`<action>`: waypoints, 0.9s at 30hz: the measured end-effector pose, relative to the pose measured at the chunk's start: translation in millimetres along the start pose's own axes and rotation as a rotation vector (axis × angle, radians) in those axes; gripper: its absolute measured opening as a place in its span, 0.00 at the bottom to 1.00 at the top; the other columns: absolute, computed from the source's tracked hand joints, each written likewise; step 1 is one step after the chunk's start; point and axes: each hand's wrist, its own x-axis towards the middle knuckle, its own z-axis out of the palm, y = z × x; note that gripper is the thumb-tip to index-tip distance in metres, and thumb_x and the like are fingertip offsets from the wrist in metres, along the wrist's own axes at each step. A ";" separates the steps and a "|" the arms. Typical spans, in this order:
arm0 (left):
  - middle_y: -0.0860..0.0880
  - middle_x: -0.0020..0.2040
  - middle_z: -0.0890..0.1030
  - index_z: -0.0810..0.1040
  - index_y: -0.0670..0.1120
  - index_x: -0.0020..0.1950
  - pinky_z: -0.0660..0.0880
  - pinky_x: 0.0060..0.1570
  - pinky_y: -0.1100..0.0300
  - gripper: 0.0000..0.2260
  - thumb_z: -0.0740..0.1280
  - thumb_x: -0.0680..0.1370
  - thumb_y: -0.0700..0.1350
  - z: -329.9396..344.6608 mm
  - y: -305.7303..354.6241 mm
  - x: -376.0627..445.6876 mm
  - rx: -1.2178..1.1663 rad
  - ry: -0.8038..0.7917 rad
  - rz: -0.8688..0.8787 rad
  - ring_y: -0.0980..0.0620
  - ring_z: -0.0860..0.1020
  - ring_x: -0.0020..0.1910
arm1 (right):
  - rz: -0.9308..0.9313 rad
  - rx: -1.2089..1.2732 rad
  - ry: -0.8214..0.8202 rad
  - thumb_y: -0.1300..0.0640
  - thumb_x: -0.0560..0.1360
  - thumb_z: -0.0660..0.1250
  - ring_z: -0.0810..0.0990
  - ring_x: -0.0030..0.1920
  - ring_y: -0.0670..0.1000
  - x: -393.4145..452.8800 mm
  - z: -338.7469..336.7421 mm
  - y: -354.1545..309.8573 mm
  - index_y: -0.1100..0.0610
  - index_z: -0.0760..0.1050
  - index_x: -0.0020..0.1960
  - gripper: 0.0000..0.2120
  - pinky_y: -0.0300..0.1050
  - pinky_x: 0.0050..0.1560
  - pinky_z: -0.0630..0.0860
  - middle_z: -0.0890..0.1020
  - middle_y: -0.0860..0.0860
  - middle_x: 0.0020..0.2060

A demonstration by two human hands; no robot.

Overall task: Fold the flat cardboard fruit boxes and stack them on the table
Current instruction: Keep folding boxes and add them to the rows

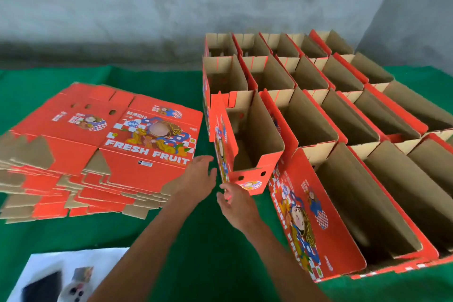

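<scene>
A pile of flat red "FRESH FRUIT" cardboard boxes (103,144) lies on the left of the green table (201,252). Several folded open-topped boxes stand in rows on the right, stacked in layers. One folded box (247,140) sits at the near left of the upper layer. My left hand (197,175) hovers open between the flat pile and that box, fingers spread. My right hand (235,203) is just below the folded box's near corner, fingers loosely curled, touching or almost touching it, holding nothing.
A large folded box (343,216) stands at the near right on the bottom layer. A white sheet with dark objects (63,277) lies at the near left. A grey concrete wall (171,7) runs behind the table.
</scene>
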 end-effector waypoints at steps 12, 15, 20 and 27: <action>0.47 0.84 0.39 0.50 0.53 0.84 0.41 0.78 0.32 0.37 0.55 0.81 0.69 -115.8 -160.7 -55.2 0.401 0.088 -0.374 0.45 0.38 0.83 | 0.216 0.274 -0.053 0.45 0.78 0.69 0.83 0.44 0.52 39.5 68.0 -107.6 0.58 0.72 0.64 0.22 0.51 0.42 0.79 0.82 0.51 0.49; 0.49 0.85 0.42 0.49 0.52 0.84 0.39 0.79 0.36 0.36 0.55 0.82 0.68 -123.1 -173.2 -62.9 0.384 0.121 -0.336 0.48 0.38 0.83 | 0.262 0.402 0.032 0.48 0.79 0.71 0.82 0.46 0.47 38.6 73.9 -120.3 0.56 0.71 0.64 0.20 0.43 0.41 0.78 0.82 0.49 0.52; 0.47 0.84 0.53 0.57 0.51 0.83 0.46 0.79 0.37 0.33 0.65 0.81 0.57 -121.3 -166.8 -63.7 0.174 0.159 -0.248 0.47 0.48 0.83 | 0.249 0.661 0.155 0.51 0.78 0.73 0.82 0.49 0.46 34.3 68.6 -138.6 0.51 0.65 0.67 0.23 0.42 0.44 0.80 0.81 0.49 0.55; 0.49 0.72 0.69 0.69 0.59 0.75 0.62 0.74 0.43 0.29 0.71 0.76 0.63 -158.7 -139.9 -52.2 -0.041 0.343 -0.112 0.46 0.65 0.73 | -0.043 0.868 0.354 0.60 0.79 0.71 0.80 0.60 0.41 34.4 13.0 -166.0 0.45 0.67 0.77 0.30 0.47 0.57 0.83 0.77 0.43 0.64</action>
